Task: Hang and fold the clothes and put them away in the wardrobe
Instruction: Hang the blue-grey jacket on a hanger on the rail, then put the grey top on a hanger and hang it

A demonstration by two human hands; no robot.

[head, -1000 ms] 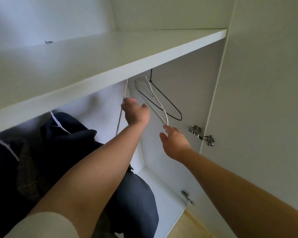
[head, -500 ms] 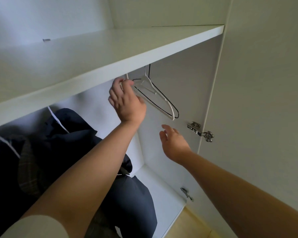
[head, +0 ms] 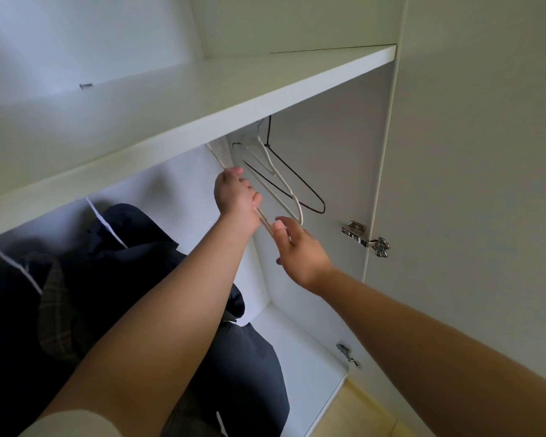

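Dark clothes [head: 133, 247] fill the left of the wardrobe [head: 328, 137], under the shelf [head: 202, 99], whose front edge passes just above the hands. Left hand [head: 235, 198] is clenched round a pale hanger [head: 264, 224], whose long axis slants from upper left down to lower right. Right hand [head: 298, 252] is released, fingers straight, thumb at the hanger's low end. 2 more hangers, white hanger [head: 289, 187] and black hanger [head: 297, 175], hang in open room near the side wall. Rightmost, the door [head: 470, 184] stands open.

head cam | looks forward, upward | close under wardrobe shelf [head: 202, 99]
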